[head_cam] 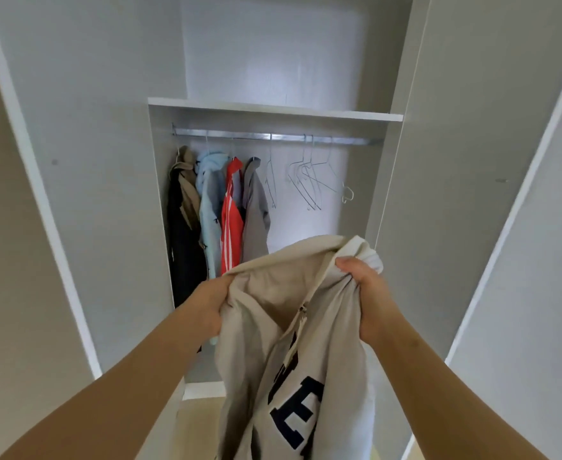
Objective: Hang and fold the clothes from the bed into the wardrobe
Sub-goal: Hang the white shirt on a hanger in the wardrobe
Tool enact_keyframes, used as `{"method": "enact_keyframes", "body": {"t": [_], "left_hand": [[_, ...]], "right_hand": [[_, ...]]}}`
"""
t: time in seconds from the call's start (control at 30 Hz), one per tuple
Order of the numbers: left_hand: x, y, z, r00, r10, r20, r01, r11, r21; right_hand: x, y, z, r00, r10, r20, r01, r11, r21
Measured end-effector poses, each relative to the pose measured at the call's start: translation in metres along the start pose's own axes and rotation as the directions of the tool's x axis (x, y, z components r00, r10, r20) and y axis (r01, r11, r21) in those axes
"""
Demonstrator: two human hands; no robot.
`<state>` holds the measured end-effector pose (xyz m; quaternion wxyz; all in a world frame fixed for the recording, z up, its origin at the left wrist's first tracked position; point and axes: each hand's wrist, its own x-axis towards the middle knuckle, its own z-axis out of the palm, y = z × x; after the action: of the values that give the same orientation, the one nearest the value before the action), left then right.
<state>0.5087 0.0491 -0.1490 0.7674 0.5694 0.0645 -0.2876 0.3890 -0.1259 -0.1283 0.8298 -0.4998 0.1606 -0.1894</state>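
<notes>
I hold a cream zip-up sweatshirt (293, 343) with dark block letters up in front of the open wardrobe (273, 109). My left hand (206, 305) grips its top edge on the left. My right hand (364, 287) grips the bunched fabric on the right, near the ribbed cuff or collar. The garment hangs down between my arms, zipper in the middle. Behind it runs the metal rail (273, 136), with several empty wire hangers (313, 180) at its right half.
Several garments hang at the rail's left: a dark and tan coat (181, 207), a light blue hoodie (208, 200), a red striped jacket (231, 214), a grey top (256, 210). A white shelf sits above the rail. Wardrobe doors (522, 194) stand open on both sides.
</notes>
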Motion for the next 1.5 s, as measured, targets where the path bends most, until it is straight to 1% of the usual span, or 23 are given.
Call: {"method": "enact_keyframes", "body": {"t": [0.03, 0.1, 0.2, 0.27, 0.37, 0.43, 0.5, 0.57, 0.6, 0.67, 0.73, 0.8, 0.9, 0.97, 1.1, 1.17, 1.23, 1.33, 1.43, 1.5], "left_hand": [[0.011, 0.011, 0.007, 1.0, -0.01, -0.005, 0.01, 0.999, -0.035], [0.031, 0.029, 0.016, 1.0, -0.004, -0.021, 0.002, 0.995, -0.104], [0.06, 0.053, 0.029, 0.997, 0.071, -0.034, -0.076, 0.978, -0.193], [0.081, 0.068, 0.039, 0.993, 0.119, -0.009, -0.117, 0.96, -0.256], [0.119, 0.096, 0.045, 0.983, 0.18, 0.043, -0.153, 0.924, -0.351], [0.146, 0.117, 0.044, 0.967, 0.249, 0.059, -0.203, 0.887, -0.415], [0.175, 0.135, 0.045, 0.952, 0.299, 0.064, -0.244, 0.868, -0.432], [0.2, 0.152, 0.053, 0.941, 0.333, 0.053, -0.284, 0.867, -0.41], [0.212, 0.161, 0.058, 0.938, 0.344, 0.04, -0.301, 0.867, -0.397], [0.234, 0.18, 0.069, 0.937, 0.347, 0.024, -0.311, 0.865, -0.393], [0.258, 0.198, 0.076, 0.94, 0.342, 0.017, -0.307, 0.864, -0.399], [0.283, 0.207, 0.081, 0.942, 0.333, 0.042, -0.289, 0.87, -0.4], [0.322, 0.204, 0.086, 0.957, 0.273, 0.102, -0.216, 0.899, -0.381], [0.344, 0.204, 0.086, 0.966, 0.238, 0.103, -0.19, 0.919, -0.344], [0.381, 0.217, 0.09, 0.972, 0.236, -0.015, -0.223, 0.894, -0.389], [0.396, 0.226, 0.093, 0.96, 0.263, -0.1, -0.281, 0.871, -0.404], [0.408, 0.234, 0.095, 0.953, 0.273, -0.13, -0.302, 0.854, -0.424], [0.421, 0.242, 0.096, 0.957, 0.256, -0.137, -0.29, 0.834, -0.469], [0.431, 0.245, 0.097, 0.955, 0.241, -0.173, -0.296, 0.815, -0.498], [0.435, 0.248, 0.096, 0.953, 0.223, -0.206, -0.299, 0.801, -0.519]], "right_hand": [[0.017, 0.0, -0.002, 1.0, -0.007, 0.005, 0.007, 1.0, -0.012], [0.049, 0.004, -0.003, 1.0, -0.03, 0.01, 0.03, 0.995, -0.096], [0.093, 0.016, -0.006, 0.998, -0.045, -0.039, 0.032, 0.959, -0.283], [0.125, 0.027, -0.011, 0.997, -0.051, -0.06, 0.022, 0.914, -0.406], [0.175, 0.045, -0.013, 0.999, -0.023, -0.049, -0.005, 0.861, -0.508], [0.213, 0.053, -0.007, 0.999, -0.001, -0.032, -0.017, 0.821, -0.571], [0.253, 0.056, 0.001, 0.999, 0.033, -0.005, -0.029, 0.78, -0.625], [0.295, 0.054, 0.011, 0.996, 0.086, 0.028, -0.047, 0.756, -0.653], [0.316, 0.053, 0.016, 0.992, 0.118, 0.033, -0.067, 0.745, -0.663], [0.353, 0.05, 0.024, 0.986, 0.165, -0.001, -0.124, 0.738, -0.663], [0.385, 0.045, 0.032, 0.985, 0.168, -0.033, -0.149, 0.745, -0.651], [0.415, 0.039, 0.039, 0.994, 0.108, -0.025, -0.099, 0.761, -0.641], [0.458, 0.027, 0.05, 1.0, -0.03, 0.006, 0.027, 0.781, -0.623], [0.488, 0.02, 0.058, 0.996, -0.075, 0.054, 0.092, 0.764, -0.638], [0.548, 0.014, 0.069, 0.985, -0.123, 0.122, 0.173, 0.696, -0.697], [0.576, 0.014, 0.075, 0.985, -0.128, 0.112, 0.169, 0.676, -0.718], [0.6, 0.016, 0.081, 0.988, -0.134, 0.081, 0.15, 0.67, -0.727], [0.627, 0.018, 0.091, 0.998, -0.057, 0.032, 0.063, 0.711, -0.7], [0.646, 0.019, 0.102, 0.996, 0.071, 0.052, -0.03, 0.827, -0.562], [0.654, 0.018, 0.109, 0.988, 0.127, 0.083, -0.07, 0.865, -0.496]]}}
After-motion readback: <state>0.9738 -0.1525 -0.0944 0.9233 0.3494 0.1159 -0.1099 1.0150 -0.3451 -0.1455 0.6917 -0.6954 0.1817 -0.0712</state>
